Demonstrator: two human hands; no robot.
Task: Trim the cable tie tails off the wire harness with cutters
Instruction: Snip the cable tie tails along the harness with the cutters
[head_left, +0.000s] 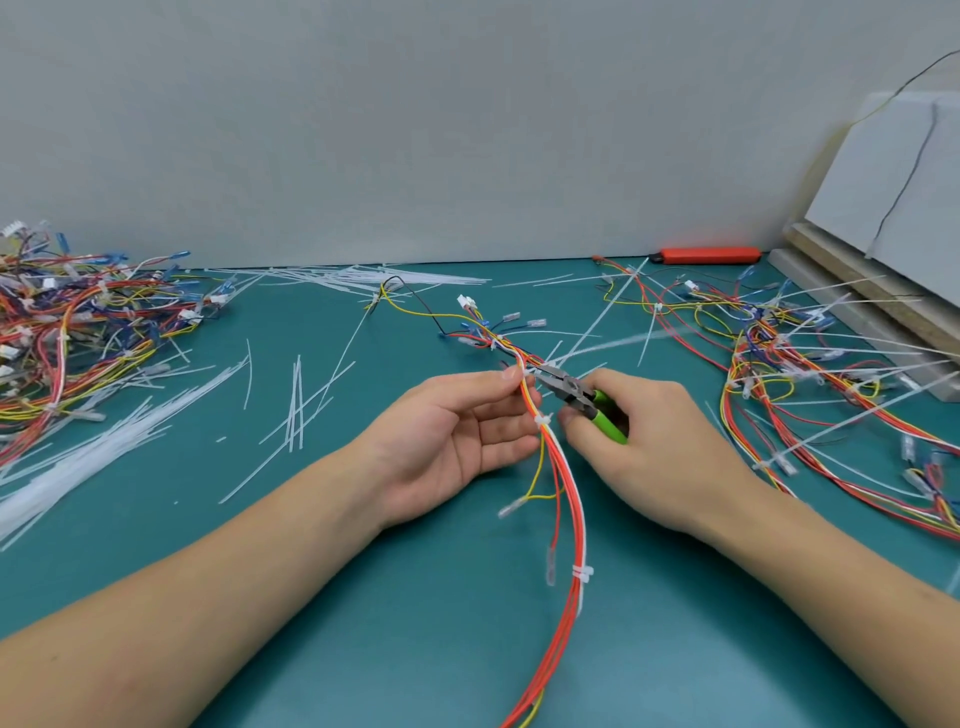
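The harness (558, 467) runs above the green desk (363, 597), pinched near its top by the left hand (457, 436); the right hand (644, 447) grips green-handled cutters (582, 397), their tips at a tie (529, 371). Cut tails (296, 402) litter the desk; wire piles (78, 322) lie at both sides.

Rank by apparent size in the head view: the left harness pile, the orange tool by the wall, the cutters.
1. left harness pile, clearly largest.
2. orange tool and cutters: similar apparent length; the cutters are nearer and partly hidden by the right hand, so unranked.

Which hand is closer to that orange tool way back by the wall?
Right. The right hand, gripping the green-handled cutters, sits almost straight in front of the orange tool; the left hand, pinching the wire harness, is farther off to its left.
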